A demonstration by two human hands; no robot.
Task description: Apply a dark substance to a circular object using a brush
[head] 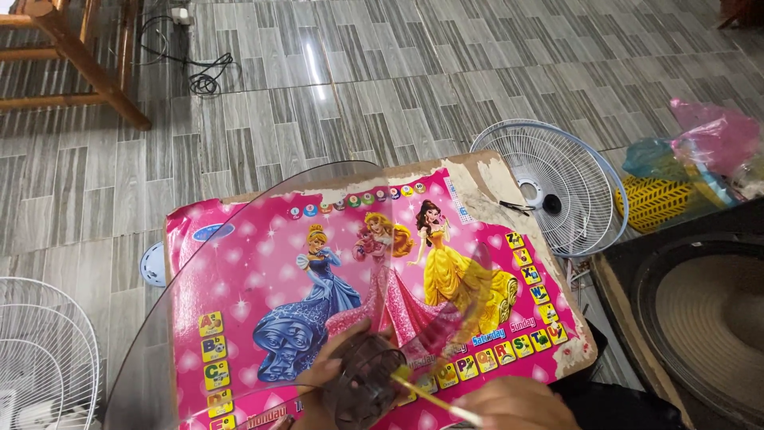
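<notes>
My left hand (322, 381) grips the dark hub (364, 382) of a clear plastic fan blade (199, 263), which arcs over a pink table (263, 271) printed with three cartoon figures in gowns. My right hand (521, 404) at the bottom edge holds a thin yellow-handled tool (434, 398), its tip against the hub. Both hands are partly cut off by the frame's bottom edge.
A white fan grille (557, 187) lies on the floor behind the table's right corner, another white grille (44, 354) at the left. A large dark speaker (700, 318) sits at the right, plastic bags (700, 151) beyond it. Wooden chair legs (87, 64) and a cable (203, 76) lie far left.
</notes>
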